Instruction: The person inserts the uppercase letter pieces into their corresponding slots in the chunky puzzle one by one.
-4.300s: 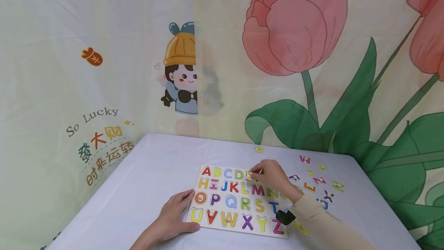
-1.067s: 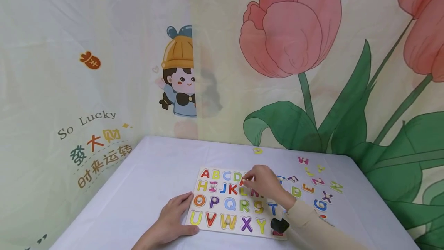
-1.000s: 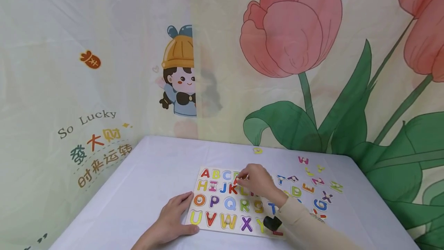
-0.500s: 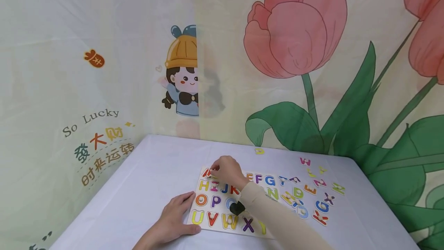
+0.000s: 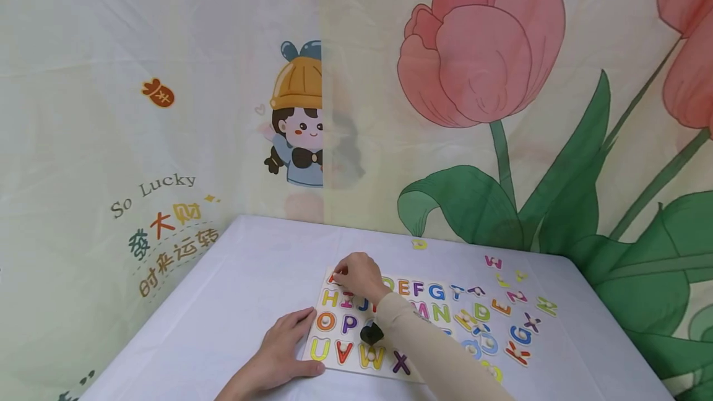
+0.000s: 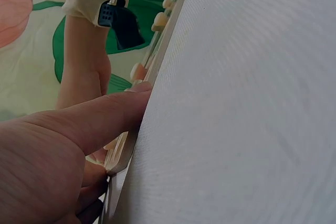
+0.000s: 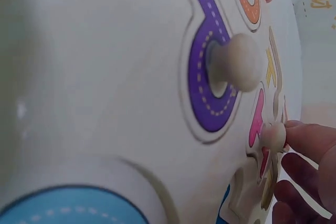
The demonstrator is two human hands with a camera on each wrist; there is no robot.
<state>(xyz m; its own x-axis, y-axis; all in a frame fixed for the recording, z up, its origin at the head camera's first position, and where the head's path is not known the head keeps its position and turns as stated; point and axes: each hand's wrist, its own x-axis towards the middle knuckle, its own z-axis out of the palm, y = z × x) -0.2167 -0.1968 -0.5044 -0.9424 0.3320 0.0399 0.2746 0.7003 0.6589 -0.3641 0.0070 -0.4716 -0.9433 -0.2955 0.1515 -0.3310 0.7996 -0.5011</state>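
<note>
A wooden alphabet puzzle board (image 5: 384, 371) lies on the white table. At its upper left corner, my right hand (image 5: 359, 274) pinches a red letter piece (image 5: 332, 278) over the A place; the fingers cover most of it. In the right wrist view, the thumb (image 7: 310, 139) shows beyond the knob of the pink I piece (image 7: 256, 119). My left hand (image 5: 281, 348) rests against the board's lower left corner, its thumb at the near edge and fingers along the left side. In the left wrist view, that thumb (image 6: 113, 114) lies straight on the board's edge.
Loose knobbed letters lie right of the board, among them a red K (image 5: 518, 353), a blue G (image 5: 520, 335) and a green D (image 5: 481, 312). A yellow letter (image 5: 419, 244) lies near the table's back edge. A printed curtain (image 5: 362, 203) stands behind the table.
My right hand has moved left across the board's top row with the red letter piece, from the E place to the A place. The left hand stays at the corner.
</note>
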